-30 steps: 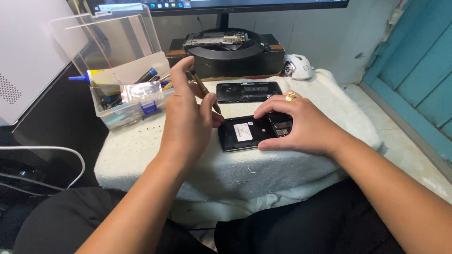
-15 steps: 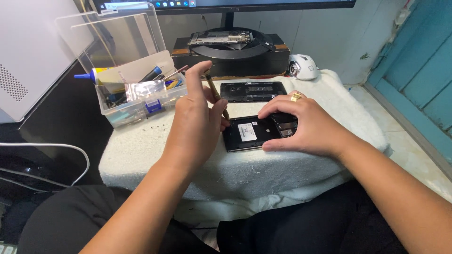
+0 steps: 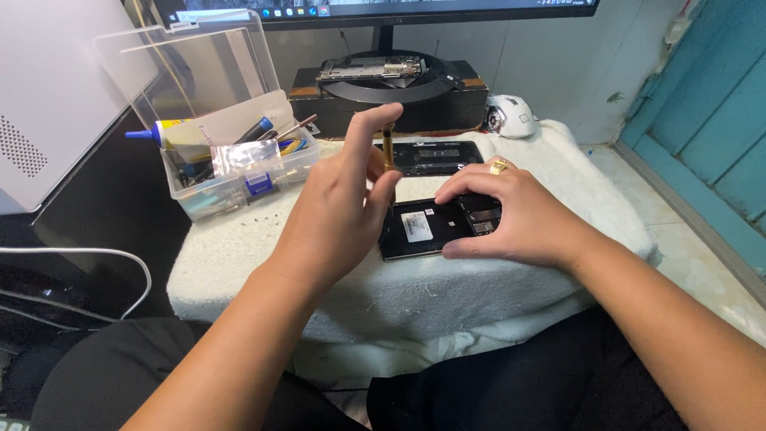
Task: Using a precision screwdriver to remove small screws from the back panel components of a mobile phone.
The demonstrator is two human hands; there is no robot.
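An opened black phone (image 3: 423, 227) with its back off lies on a white towel (image 3: 255, 247). My right hand (image 3: 511, 215), with a gold ring on one finger, rests on the phone's right half and holds it down. My left hand (image 3: 339, 207) grips a gold-coloured screwdriver (image 3: 388, 156) upright, its tip down at the phone's upper left corner. The index finger rests on top of the handle. A second black phone panel (image 3: 435, 156) lies just behind.
A clear plastic box (image 3: 231, 172) with tools, a glue bottle and its lid up stands at the left. Behind are a black monitor base (image 3: 391, 96) carrying a phone frame, and a white mouse (image 3: 511, 116). A teal door is at the right.
My left hand has brought the screwdriver from a slant to upright and lowered its tip onto the phone. The right hand has stayed on the phone.
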